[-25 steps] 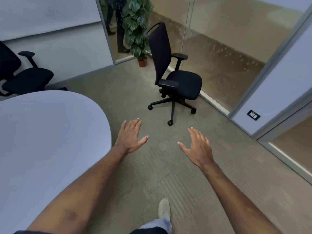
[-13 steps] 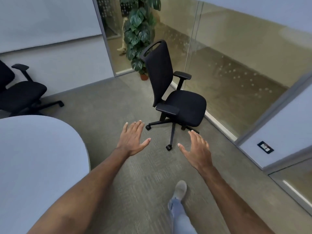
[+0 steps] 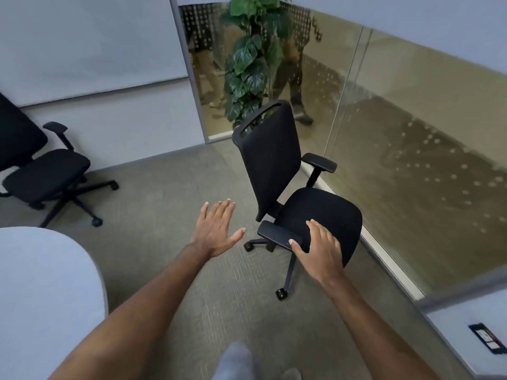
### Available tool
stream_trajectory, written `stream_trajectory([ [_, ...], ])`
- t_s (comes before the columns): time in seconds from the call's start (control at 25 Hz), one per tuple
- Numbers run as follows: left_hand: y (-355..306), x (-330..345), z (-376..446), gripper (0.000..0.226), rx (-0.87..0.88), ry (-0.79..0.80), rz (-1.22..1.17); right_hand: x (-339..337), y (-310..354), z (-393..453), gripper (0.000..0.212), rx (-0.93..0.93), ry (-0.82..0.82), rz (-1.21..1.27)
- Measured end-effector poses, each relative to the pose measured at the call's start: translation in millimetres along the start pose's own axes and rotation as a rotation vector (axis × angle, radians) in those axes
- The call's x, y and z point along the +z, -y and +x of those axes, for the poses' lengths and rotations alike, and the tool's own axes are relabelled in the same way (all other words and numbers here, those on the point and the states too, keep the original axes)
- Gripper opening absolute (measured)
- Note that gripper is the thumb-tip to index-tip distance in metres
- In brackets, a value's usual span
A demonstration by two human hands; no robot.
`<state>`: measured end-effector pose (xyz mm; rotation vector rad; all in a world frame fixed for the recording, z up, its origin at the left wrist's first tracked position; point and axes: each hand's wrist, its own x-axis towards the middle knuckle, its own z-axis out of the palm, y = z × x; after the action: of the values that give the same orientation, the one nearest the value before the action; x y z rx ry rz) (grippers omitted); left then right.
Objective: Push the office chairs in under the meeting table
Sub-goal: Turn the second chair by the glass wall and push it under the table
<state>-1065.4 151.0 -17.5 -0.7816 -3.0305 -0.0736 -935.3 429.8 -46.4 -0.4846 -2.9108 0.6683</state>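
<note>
A black office chair [image 3: 274, 165] on castors stands away from the table, close to the glass wall, its seat turned toward the glass. My right hand [image 3: 321, 250] hovers open by its near armrest [image 3: 274, 235], thumb tip over the pad; whether it touches I cannot tell. My left hand [image 3: 215, 231] is open, fingers spread, left of the chair and apart from it. The pale grey rounded meeting table [image 3: 46, 292] fills the lower left. A second black chair [image 3: 41, 174] stands at the far left by the wall.
A glass partition [image 3: 411, 174] runs along the right, with a potted plant [image 3: 252, 64] in the far corner. People's legs show behind the glass. A wall socket [image 3: 488, 338] sits low at the right. Grey carpet lies between table and chair.
I have walked closer to the chair; it now looms larger. My right hand has come up over the near armrest, and my left hand has risen beside the backrest.
</note>
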Motion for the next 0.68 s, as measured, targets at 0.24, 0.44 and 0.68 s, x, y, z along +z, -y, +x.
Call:
stream_trajectory([
  [0.24,28,-12,122,0.086,-0.016,-0.013,-0.010,3,11,114,0.079,-0.011,-0.002,0.024],
  [0.44,65,-16,238,0.085,0.034,-0.040,-0.031,18,43,216,0.079,0.028,0.002,0.053],
  [0.68,109,-30,381,0.081,0.051,-0.019,-0.160,44,107,333,0.078,0.122,0.043,0.152],
])
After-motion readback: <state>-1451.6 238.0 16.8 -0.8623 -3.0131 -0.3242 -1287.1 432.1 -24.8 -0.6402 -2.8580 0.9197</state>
